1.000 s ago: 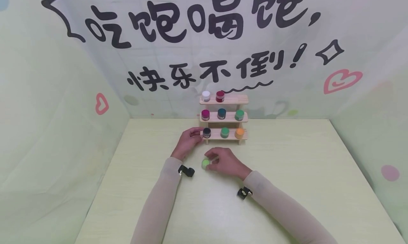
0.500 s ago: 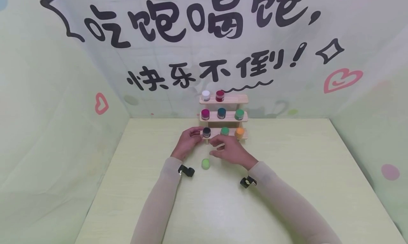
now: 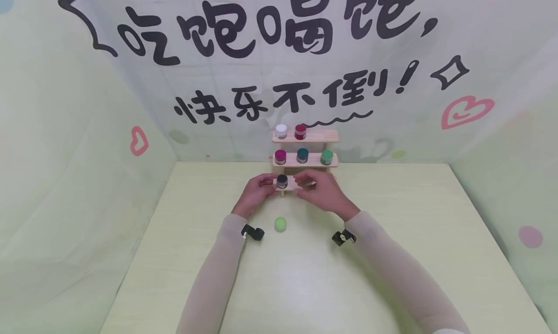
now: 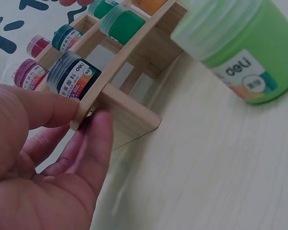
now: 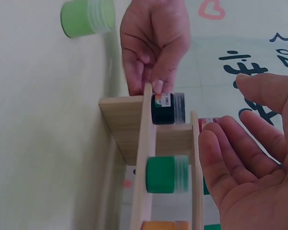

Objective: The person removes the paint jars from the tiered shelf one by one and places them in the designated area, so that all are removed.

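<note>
A three-tier wooden rack (image 3: 323, 136) bears several small paint jars. My left hand (image 3: 256, 194) grips the left end of its lowest shelf, thumb on top and fingers below, beside a dark jar (image 4: 73, 76). In front of the lowest shelf, my right hand (image 3: 324, 191) hovers with relaxed, spread fingers and nothing between them. From the head it hides a green jar (image 5: 167, 175) and an orange jar (image 5: 165, 225) on that shelf, which the right wrist view shows. A light green jar (image 3: 280, 224) stands upright on the table, apart from both hands.
White (image 3: 281, 131) and dark red (image 3: 300, 132) jars occupy the top shelf. Magenta (image 3: 280, 156), teal (image 3: 302, 155) and green (image 3: 326, 157) jars line the middle one. A printed cloth wall (image 3: 244, 145) rises behind the rack at the back edge of the table (image 3: 392, 217).
My right hand has let go of the light green jar and moved away and slightly right, up to the lowest shelf. The left hand stays on the rack.
</note>
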The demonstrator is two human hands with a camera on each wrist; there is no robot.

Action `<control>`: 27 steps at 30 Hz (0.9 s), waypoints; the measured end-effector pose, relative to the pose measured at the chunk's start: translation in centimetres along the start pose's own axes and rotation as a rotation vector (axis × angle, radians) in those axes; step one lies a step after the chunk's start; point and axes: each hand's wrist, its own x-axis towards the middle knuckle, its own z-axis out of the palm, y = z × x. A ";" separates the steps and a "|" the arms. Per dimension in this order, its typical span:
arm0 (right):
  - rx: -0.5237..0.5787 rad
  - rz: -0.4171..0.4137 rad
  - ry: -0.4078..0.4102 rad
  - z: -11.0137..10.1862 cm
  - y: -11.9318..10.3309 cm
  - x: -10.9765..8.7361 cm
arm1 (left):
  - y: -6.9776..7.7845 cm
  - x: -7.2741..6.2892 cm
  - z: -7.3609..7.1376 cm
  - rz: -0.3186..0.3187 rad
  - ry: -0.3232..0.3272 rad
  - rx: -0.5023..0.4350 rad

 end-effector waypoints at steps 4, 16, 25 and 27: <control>-0.014 0.003 0.023 -0.8 -0.5 0.5 | -0.1 0.1 -0.1 0.007 -0.002 -0.007; -0.029 0.003 0.127 -3.2 -0.8 3.1 | -0.5 0.0 0.3 0.021 0.010 -0.045; -0.046 0.008 0.202 -4.9 -1.4 5.1 | -0.3 0.2 0.3 0.012 0.009 -0.033; -0.048 0.018 0.213 -5.2 -1.6 5.5 | -0.3 0.1 0.3 0.002 0.012 -0.034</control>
